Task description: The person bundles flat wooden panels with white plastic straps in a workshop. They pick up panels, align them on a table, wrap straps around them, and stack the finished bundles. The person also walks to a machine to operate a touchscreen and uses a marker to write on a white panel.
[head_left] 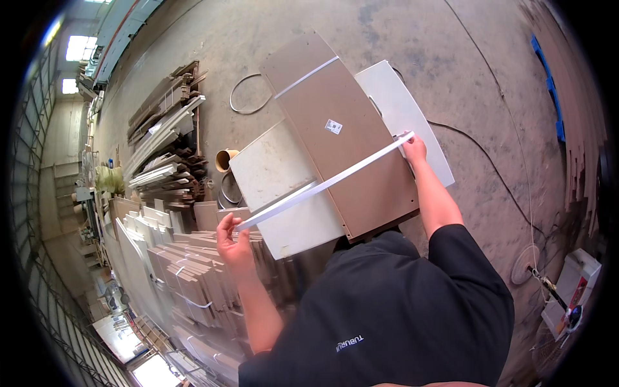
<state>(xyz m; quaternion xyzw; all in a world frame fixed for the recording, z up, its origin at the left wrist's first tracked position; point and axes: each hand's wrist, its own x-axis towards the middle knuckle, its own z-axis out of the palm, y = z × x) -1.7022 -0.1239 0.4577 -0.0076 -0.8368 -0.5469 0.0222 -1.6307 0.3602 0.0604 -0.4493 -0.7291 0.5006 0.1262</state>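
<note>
A long brown panel bundle [335, 129] lies in front of me, with a white label on its top face. One white strap [306, 77] runs round its far end. Across the near part stretches another white strap [335, 179], pulled straight between my hands. My left hand [235, 246] pinches its left end, out beyond the bundle's left side. My right hand [414, 148] grips the strap at the bundle's right edge. Beneath the bundle, a white board [284, 161] sticks out to the left and a white curved board [412, 122] to the right.
Stacked boards [184, 271] stand close by my left arm. Piled wood strips [161, 135] lie farther left, near a roll of tape [224, 159]. A strap loop [233, 97] rests on the floor beyond. A dark cable [490, 168] crosses the floor at right, near a strap reel [525, 264].
</note>
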